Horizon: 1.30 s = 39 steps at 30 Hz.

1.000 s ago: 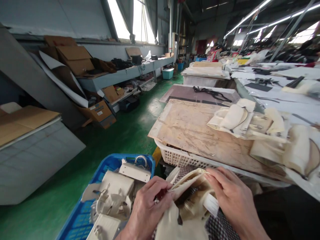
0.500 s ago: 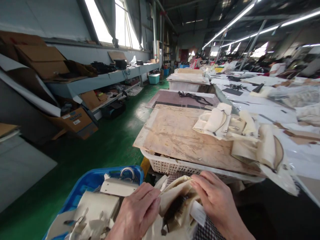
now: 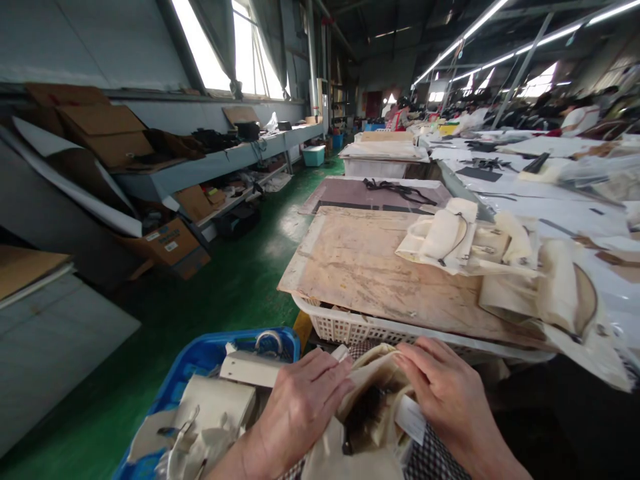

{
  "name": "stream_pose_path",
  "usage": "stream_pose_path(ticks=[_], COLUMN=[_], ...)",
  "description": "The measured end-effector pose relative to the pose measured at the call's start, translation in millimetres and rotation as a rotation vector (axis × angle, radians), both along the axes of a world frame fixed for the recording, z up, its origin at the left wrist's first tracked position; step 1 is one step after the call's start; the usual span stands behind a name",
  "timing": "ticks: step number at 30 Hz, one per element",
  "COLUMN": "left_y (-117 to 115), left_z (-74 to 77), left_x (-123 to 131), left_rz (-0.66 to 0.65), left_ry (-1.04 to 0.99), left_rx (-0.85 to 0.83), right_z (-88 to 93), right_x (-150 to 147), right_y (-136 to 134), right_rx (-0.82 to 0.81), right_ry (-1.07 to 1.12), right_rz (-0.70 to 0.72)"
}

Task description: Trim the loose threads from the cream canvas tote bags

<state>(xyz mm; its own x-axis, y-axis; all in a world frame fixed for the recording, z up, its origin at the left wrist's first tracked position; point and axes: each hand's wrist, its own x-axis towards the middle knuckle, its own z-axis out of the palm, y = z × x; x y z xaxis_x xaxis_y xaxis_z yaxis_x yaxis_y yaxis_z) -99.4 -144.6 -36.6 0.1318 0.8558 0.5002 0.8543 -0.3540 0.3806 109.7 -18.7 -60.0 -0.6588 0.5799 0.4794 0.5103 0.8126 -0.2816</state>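
Observation:
A cream-coloured bag (image 3: 367, 460) lies low in front of me, its mouth turned up and its dark inside showing. My left hand (image 3: 307, 397) is closed on the left edge of the mouth, fingers pressed together. My right hand (image 3: 445, 383) pinches the far right part of the rim between thumb and fingers. A white label (image 3: 410, 420) hangs inside the bag near my right hand. A small dark zip-like end sits at the front of the opening. The lower part of the bag is out of frame.
To the left stands a blue basket (image 3: 183, 367) full of cream bag pieces (image 3: 215, 400). Ahead, a worn board (image 3: 370, 260) rests on a white plastic crate (image 3: 350, 328). Several cream bags (image 3: 445, 233) lie on its right side. Checked cloth (image 3: 433, 460) shows beneath my bag.
My left hand has shifted right along the bag's edge, closer to my right hand. Both hands keep hold of the bag. The whole scene has slid slightly right in view.

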Motion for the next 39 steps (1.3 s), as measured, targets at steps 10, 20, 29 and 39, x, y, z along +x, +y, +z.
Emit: stream_pose_path(ticks=[10, 20, 29, 39], left_y=[2, 10, 15, 18], left_z=[5.3, 12.0, 10.2, 13.0], left_x=[3, 14, 17, 12], left_rz=[-0.076, 0.002, 0.01, 0.034], left_ry=[0.184, 0.374, 0.305, 0.083], left_rx=[-0.076, -0.049, -0.068, -0.072], right_z=[2.4, 13.9, 16.3, 20.3], right_x=[-8, -21, -24, -25], right_y=[-3, -21, -31, -35], right_rx=[0.022, -0.093, -0.053, -0.012], right_ry=[-0.006, 0.052, 0.109, 0.148], right_rz=[-0.022, -0.065, -0.04, -0.001])
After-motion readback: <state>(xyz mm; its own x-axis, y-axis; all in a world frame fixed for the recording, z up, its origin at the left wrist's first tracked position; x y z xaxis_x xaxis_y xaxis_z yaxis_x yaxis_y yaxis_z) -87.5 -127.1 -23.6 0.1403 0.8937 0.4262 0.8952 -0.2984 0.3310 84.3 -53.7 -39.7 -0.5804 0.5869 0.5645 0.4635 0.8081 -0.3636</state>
